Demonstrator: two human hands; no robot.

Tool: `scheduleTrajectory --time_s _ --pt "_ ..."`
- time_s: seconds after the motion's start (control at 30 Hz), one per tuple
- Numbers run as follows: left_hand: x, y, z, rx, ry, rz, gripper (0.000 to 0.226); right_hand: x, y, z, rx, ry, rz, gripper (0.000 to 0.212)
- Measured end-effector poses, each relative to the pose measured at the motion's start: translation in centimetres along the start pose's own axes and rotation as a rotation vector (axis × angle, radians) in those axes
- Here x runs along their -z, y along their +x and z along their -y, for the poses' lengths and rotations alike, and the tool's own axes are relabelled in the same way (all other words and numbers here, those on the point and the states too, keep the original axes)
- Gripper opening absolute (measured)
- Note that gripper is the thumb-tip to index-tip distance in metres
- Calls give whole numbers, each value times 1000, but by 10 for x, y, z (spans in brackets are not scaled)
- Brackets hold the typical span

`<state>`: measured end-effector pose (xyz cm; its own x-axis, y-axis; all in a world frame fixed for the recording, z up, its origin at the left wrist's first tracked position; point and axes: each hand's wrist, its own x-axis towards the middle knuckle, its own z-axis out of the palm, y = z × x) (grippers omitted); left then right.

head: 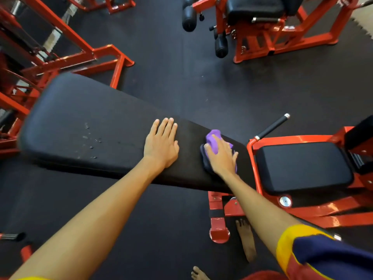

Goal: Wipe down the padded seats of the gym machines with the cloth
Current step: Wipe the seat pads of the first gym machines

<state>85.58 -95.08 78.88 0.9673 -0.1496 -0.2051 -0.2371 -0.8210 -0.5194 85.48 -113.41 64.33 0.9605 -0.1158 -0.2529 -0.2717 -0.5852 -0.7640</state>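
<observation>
My right grip (221,156) clutches the bunched purple cloth (213,138), pressing it onto the long black pad (80,118) near its 3 o'clock end. My left grip (161,144) is released, fingers straight, flat on the pad at the cloth's 9 o'clock. Droplets (90,138) sit further toward 9. A small seat pad (302,166) on its red frame (250,150) stands at 3 o'clock.

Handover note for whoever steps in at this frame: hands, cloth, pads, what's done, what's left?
Left hand: flat on the long bench pad, holding nothing.
Right hand: grips the purple cloth, pressing it on that pad's right end.
Done: unclear how much is wiped; droplets sit on the pad's left part.
Left: the droplet area, then the small seat pad at right and the far machine's seat.
</observation>
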Motion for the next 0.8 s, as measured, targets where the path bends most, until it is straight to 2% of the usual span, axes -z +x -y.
scheduleTrajectory --time_s 0.03,0.1,0.23,0.3,0.33,0.4,0.43,0.5,0.53,0.57,0.63,0.7,0.8 --pt "2 -7 3 -2 6 -2 63 2 2 9 -76 68 -3 37" --pt "4 -18 10 -10 7 -1 63 3 -11 39 -63 212 -7 23" --pt "7 -29 20 -28 12 20 63 -11 -65 79 228 206 4 40" --pt "8 -34 23 -41 19 25 63 -21 -91 65 361 178 2 46" --pt "8 -37 25 -45 21 23 63 -23 -98 49 360 133 -11 47" --pt "9 -45 31 -55 35 19 63 -24 -103 20 304 -16 -138 41" --pt "10 -50 34 -67 42 21 62 -21 -105 14 218 -31 -192 37" --pt "13 -56 39 -86 54 33 62 -13 -108 26 -45 111 -227 34" --pt "15 -60 41 -94 57 36 62 -11 -110 40 -132 206 -206 35" --pt "16 -63 43 -99 58 41 62 -12 -112 57 -137 314 -191 37" --pt "18 -68 48 -101 58 45 62 -22 -120 94 -37 506 -192 38" --pt "18 -75 53 -104 62 32 62 -34 -136 123 60 455 -304 33" --pt "19 -82 62 -123 70 10 62 -61 -148 112 277 284 -530 30"
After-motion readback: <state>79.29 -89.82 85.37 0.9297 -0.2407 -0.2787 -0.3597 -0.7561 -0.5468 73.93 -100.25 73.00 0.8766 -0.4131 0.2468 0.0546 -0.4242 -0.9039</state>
